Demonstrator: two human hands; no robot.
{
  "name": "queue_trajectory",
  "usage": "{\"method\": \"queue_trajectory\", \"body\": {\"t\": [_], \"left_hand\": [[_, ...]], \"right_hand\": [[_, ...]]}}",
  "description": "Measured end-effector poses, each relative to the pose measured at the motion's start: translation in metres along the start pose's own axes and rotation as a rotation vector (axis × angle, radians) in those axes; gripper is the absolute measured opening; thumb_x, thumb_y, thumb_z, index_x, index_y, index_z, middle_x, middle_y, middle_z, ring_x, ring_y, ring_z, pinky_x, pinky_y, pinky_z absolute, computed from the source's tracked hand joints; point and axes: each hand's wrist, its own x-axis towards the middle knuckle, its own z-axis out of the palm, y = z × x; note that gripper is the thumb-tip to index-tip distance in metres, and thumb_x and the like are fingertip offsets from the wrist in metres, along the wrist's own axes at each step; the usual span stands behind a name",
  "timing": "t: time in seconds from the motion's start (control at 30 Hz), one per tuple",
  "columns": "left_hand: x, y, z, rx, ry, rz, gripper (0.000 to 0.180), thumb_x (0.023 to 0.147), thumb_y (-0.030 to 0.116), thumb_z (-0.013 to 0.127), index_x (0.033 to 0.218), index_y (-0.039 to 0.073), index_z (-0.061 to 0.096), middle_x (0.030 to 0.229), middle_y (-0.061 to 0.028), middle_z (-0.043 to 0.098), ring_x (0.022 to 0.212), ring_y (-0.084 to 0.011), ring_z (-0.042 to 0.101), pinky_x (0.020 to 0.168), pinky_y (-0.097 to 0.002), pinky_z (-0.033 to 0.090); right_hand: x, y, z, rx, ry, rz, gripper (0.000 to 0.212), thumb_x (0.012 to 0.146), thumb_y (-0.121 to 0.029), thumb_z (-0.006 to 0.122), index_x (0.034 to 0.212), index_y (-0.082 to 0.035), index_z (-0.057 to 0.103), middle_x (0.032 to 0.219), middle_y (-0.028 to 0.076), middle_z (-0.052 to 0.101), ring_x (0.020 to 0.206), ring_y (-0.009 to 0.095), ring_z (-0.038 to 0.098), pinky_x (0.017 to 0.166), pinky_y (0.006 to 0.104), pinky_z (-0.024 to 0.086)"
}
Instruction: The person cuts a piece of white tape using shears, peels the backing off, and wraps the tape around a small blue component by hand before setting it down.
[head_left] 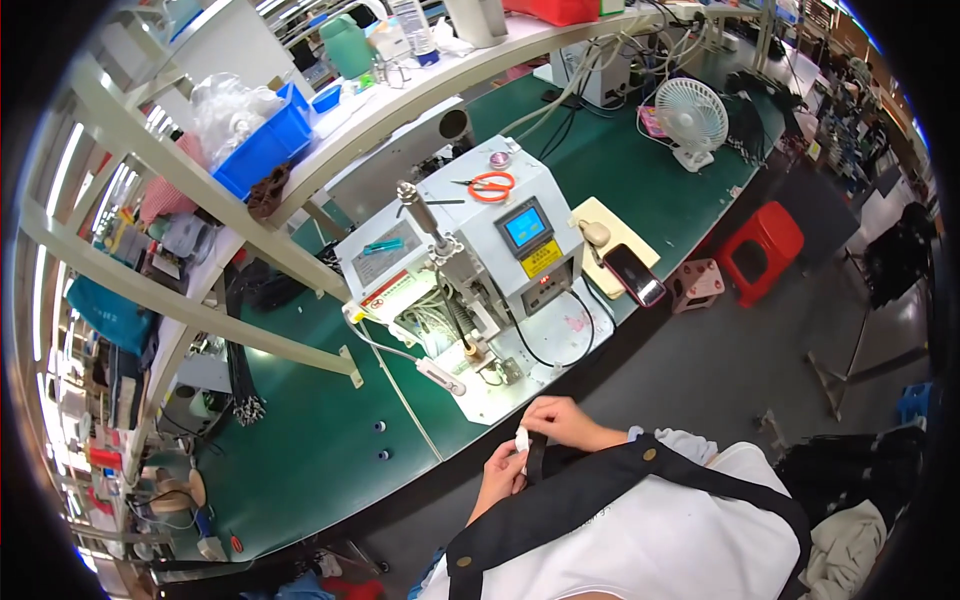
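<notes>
Both my hands are close together in front of my body, just off the near edge of the bench. A small white piece (522, 438) stands between the fingertips; its kind is too small to make out. Closed fingers of my left hand (497, 474) hold it from below. My right hand (566, 423) pinches at its upper end. A black strip (537, 460) hangs beside the white piece, between the hands; where it leads is hidden. Ahead of them stands a grey bench machine (450, 215) with a lit blue screen (524, 228) and a lit work area at its front.
Orange-handled scissors (491, 187) lie on the machine. A phone (634, 275) rests right of it, near a white fan (691, 118). Two small spools (381, 426) stand on the green bench (310, 450). A shelf post (160, 150) rises at left; a red stool (762, 252) is at right.
</notes>
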Motion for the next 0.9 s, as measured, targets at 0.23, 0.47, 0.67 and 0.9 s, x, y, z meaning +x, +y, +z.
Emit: {"method": "queue_trajectory", "body": {"t": [0.23,0.47,0.67,0.9], "left_hand": [[0.019,-0.010,0.003,-0.121,0.107,0.085,0.023,0.087,0.010,0.054,0.109,0.003,0.054,0.071,0.0001,0.058,0.045,-0.0025,0.041,0.040,-0.0166,0.028],[0.021,-0.026,0.008,-0.183,0.363,0.221,0.022,0.087,0.009,0.053,0.108,0.001,0.053,0.079,-0.0064,0.061,0.055,-0.0082,0.052,0.050,-0.0188,0.042],[0.008,-0.042,0.040,-0.298,0.571,0.345,0.023,0.087,0.011,0.053,0.108,0.002,0.052,0.082,-0.0066,0.061,0.052,-0.0090,0.052,0.046,-0.0194,0.041],[-0.041,-0.015,0.034,-0.278,0.712,0.371,0.020,0.086,0.012,0.053,0.104,0.003,0.054,0.079,-0.0051,0.060,0.047,-0.0088,0.049,0.044,-0.0193,0.040]], "right_hand": [[0.127,-0.038,-0.101,-0.496,0.460,-0.146,0.020,0.080,-0.015,0.059,0.066,0.000,0.061,0.066,0.010,0.061,0.060,0.022,0.058,0.057,0.0300,0.044],[0.293,-0.062,-0.140,-0.953,0.344,-0.620,0.011,0.075,-0.014,0.061,0.081,-0.004,0.063,0.074,0.015,0.061,0.071,0.030,0.059,0.063,0.0361,0.047],[0.324,-0.066,-0.144,-1.319,0.208,-0.357,0.014,0.072,-0.010,0.058,0.085,-0.008,0.062,0.076,0.014,0.062,0.070,0.033,0.060,0.061,0.0419,0.048],[0.247,-0.089,-0.179,-0.691,-0.032,-0.086,0.017,0.073,-0.015,0.061,0.076,0.001,0.055,0.064,0.010,0.058,0.047,0.015,0.050,0.047,0.0262,0.042]]}}
